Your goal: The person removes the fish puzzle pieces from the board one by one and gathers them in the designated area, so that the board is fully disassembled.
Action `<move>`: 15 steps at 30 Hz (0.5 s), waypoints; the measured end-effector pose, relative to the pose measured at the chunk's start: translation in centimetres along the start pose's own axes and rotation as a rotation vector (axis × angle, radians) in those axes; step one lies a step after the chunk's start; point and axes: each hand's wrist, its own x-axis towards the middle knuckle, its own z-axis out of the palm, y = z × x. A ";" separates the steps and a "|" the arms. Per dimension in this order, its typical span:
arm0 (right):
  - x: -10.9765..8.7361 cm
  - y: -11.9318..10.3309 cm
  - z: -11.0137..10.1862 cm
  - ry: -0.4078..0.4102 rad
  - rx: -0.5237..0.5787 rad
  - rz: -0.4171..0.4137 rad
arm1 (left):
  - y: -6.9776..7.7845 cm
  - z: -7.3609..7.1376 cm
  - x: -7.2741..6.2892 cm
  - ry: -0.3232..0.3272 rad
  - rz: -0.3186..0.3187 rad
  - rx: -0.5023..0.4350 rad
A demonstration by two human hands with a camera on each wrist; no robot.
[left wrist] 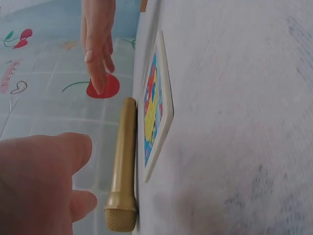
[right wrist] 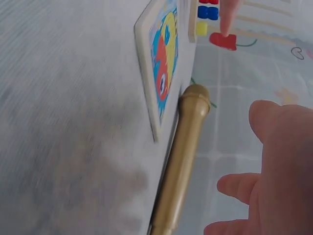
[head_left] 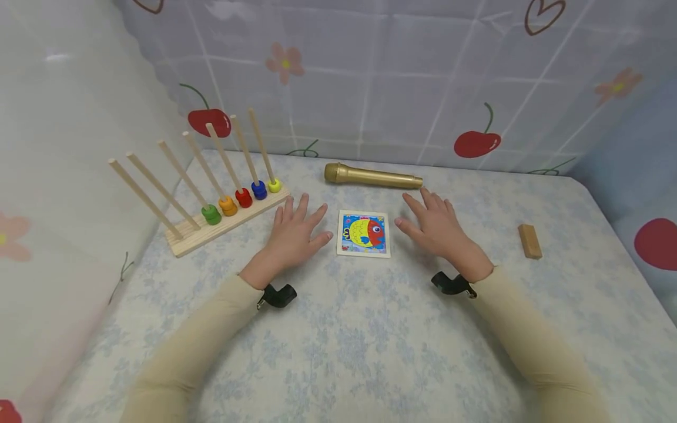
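Between the two hands lies a small square puzzle [head_left: 363, 234] with a pale frame and a yellow and red fish picture. To its left the left hand [head_left: 294, 236] hovers palm down with spread fingers, holding nothing. On the other side the right hand [head_left: 438, 226] is likewise spread and holds nothing, its thumb near the puzzle's right edge. Behind the puzzle a gold toy microphone [head_left: 378, 176] lies on its side, its head to the left. In the right wrist view the microphone [right wrist: 182, 156] is apart from the right fingers.
At the left stands a wooden peg rack [head_left: 233, 226] with several upright rods, some bearing coloured beads. A small wooden block [head_left: 530, 241] lies to the right. A patterned cloth [head_left: 338, 352] covers the table, and a printed curtain [head_left: 370, 76] rises behind it.
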 end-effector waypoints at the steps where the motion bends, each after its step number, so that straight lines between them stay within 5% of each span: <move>1: 0.2 -0.3 0.2 0.004 0.006 -0.013 | 0.1 0.2 0.1 -0.004 -0.001 -0.012; 15: 3.2 -3.9 1.3 0.019 0.144 -0.102 | 1.5 3.3 0.8 -0.058 0.010 -0.122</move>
